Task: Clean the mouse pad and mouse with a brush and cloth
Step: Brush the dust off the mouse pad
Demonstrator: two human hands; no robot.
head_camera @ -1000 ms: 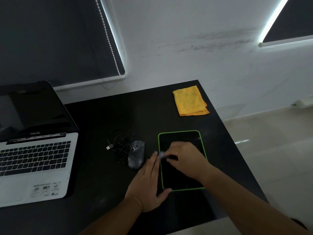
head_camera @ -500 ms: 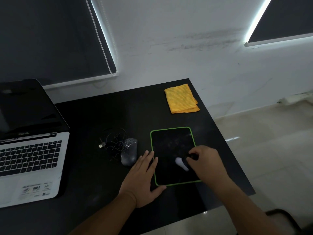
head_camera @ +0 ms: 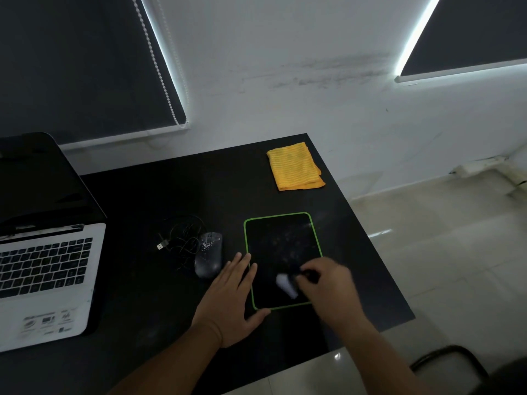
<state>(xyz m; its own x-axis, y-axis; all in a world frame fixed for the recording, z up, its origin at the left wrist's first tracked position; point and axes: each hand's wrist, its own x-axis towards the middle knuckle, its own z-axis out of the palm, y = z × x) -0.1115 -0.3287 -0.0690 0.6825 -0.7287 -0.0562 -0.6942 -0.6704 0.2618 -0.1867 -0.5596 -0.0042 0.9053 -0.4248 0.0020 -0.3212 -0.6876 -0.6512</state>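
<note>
A black mouse pad [head_camera: 281, 240] with a green border lies on the dark desk, dusted with pale specks. My right hand [head_camera: 330, 289] is closed around a small brush [head_camera: 286, 285], whose pale bristles touch the pad's near part. My left hand [head_camera: 231, 297] lies flat with spread fingers on the pad's left near edge, pressing it down. A dark mouse [head_camera: 208, 255] speckled with white bits sits just left of the pad, its cable [head_camera: 178, 238] bunched behind it. A folded yellow cloth [head_camera: 295, 166] rests at the desk's far right corner.
An open laptop [head_camera: 42, 260] with a white keyboard deck stands at the left. The desk's right edge [head_camera: 379, 252] drops to a tiled floor. A dark chair frame [head_camera: 450, 363] shows at the bottom right. Dark window blinds hang behind.
My right hand has swept the brush from the pad's left middle towards its near right part. My left hand stays pressed on the pad's edge. The view has shifted slightly.
</note>
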